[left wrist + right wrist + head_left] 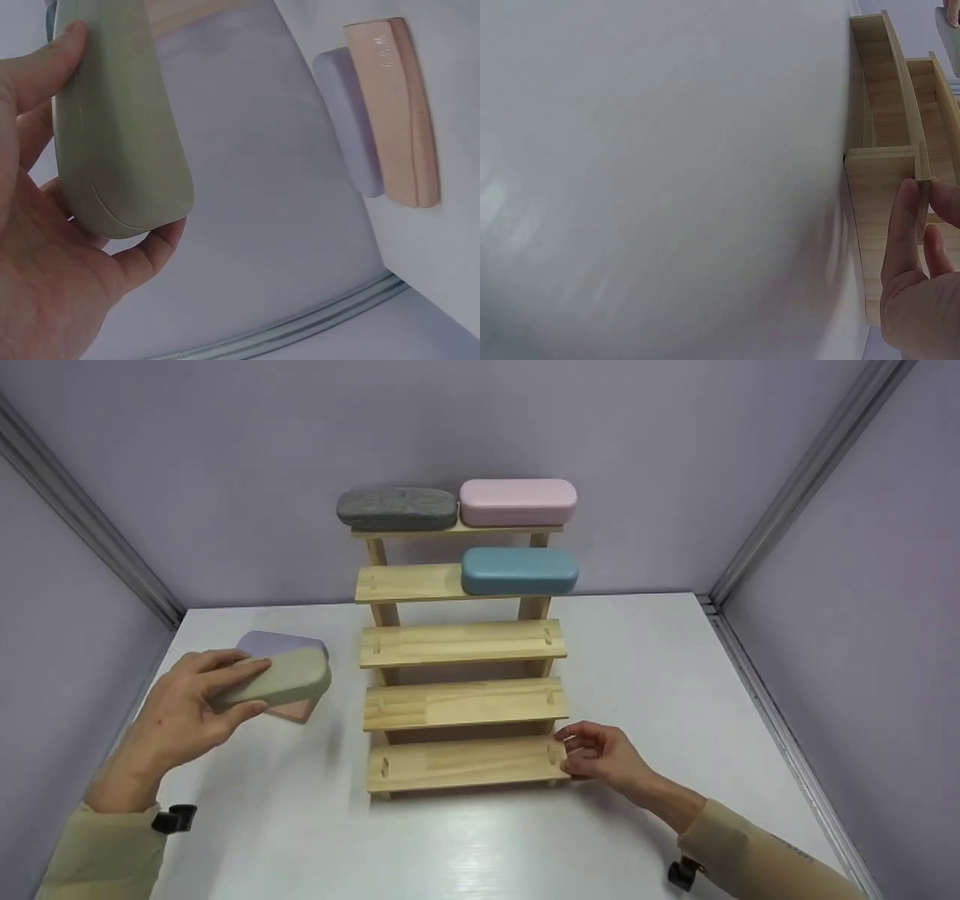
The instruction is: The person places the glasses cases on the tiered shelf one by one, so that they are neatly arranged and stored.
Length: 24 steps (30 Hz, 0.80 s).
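My left hand point(180, 709) grips a pale green glasses case point(289, 676) above the left part of the table. In the left wrist view, thumb and fingers curl round the sides and one end of that green case point(124, 127), which looks closed. At the right end of the lowest step of a five-step wooden display rack point(465, 763), my right hand point(607, 757) pinches the board's edge. The right wrist view shows thumb and finger point(904, 225) on either face of that board.
A grey case point(397, 508) and a pink case point(517, 502) sit on the top step, a blue case point(520, 571) on the second step's right half. A lilac case point(279, 643) and a peach case point(296, 710) lie on the table point(465, 847) at left. Walls enclose the back and sides.
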Motion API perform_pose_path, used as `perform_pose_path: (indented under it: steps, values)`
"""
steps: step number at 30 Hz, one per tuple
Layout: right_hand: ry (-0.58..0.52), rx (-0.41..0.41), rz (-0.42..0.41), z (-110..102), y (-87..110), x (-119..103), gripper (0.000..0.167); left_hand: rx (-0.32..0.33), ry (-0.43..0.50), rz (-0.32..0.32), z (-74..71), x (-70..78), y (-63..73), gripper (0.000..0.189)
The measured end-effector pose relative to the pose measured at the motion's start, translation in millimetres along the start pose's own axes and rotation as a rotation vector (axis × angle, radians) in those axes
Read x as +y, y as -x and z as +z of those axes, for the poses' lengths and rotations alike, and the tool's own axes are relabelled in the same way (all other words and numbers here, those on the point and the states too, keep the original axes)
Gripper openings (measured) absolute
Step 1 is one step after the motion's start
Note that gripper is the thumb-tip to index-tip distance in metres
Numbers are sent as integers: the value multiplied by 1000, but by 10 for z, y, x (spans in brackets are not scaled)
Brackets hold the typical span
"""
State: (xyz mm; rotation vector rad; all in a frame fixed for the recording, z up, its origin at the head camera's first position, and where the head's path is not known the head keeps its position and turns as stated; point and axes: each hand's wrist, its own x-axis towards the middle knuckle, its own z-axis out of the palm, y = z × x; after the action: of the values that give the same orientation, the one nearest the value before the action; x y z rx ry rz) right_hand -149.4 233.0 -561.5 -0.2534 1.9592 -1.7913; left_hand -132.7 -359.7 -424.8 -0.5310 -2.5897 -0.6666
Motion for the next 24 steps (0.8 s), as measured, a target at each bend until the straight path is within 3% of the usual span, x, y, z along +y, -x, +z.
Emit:
perform_pose_path:
  steps: [6, 13, 18, 24]
  values:
    - [3, 3, -8, 4, 2, 2, 53, 39, 81, 62, -96, 170, -328, 60]
    - [10, 2, -10, -2, 24, -3, 54, -5, 44, 94, -116, 413, -776, 55]
    - [10, 6, -3, -2, 14, -11, 53, -32, 46, 97, -42, 519, -1113, 53]
    - [7, 2, 2, 0, 2, -2, 53, -74, 46, 82, 153, 612, -1429, 51]
